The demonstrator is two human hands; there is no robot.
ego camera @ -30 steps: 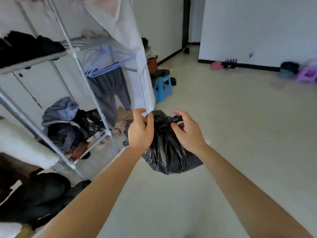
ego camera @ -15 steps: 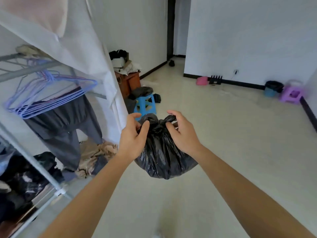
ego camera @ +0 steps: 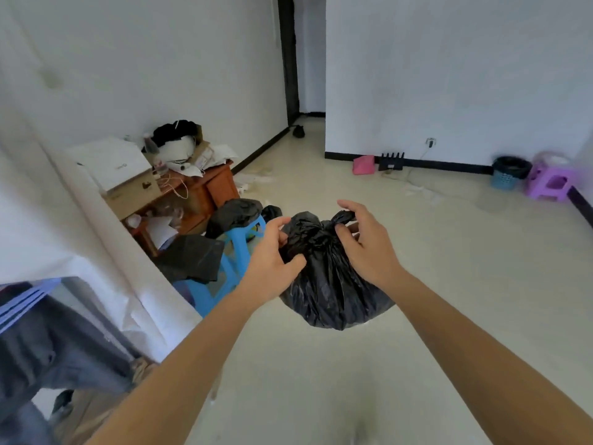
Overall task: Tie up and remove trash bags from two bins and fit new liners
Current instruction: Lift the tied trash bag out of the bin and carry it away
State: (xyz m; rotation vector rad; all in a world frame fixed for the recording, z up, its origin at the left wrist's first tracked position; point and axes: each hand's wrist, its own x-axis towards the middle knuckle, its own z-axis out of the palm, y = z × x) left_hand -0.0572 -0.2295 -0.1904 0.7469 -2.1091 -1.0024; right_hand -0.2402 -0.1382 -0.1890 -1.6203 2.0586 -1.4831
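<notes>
Floor (ego camera: 449, 284): pale tile, open ahead of the person.
Trash bag (ego camera: 333, 293): black, full and rounded. It is held up between both hands in front of the person and looks to be off the floor, with a blue stool (ego camera: 231, 255) just beside it on the left.
Load: probably light to middling, since the belly sags only softly.
Film: thin, glossy and limp. Likely slippery, and it may tear under a single pinch.
Bin (ego camera: 509, 175): small and blue with a dark liner, by the far wall, well apart.
Left hand (ego camera: 272, 255): fingers curled, pinching folds at the left of the neck.
Right hand (ego camera: 365, 248): thumb and curled fingers nip the plastic; the index finger is lifted clear.
Neck (ego camera: 316, 231): bunched and crumpled, the best place to take hold.
Tail (ego camera: 345, 216): a twisted end standing up by the right fingers.
</notes>
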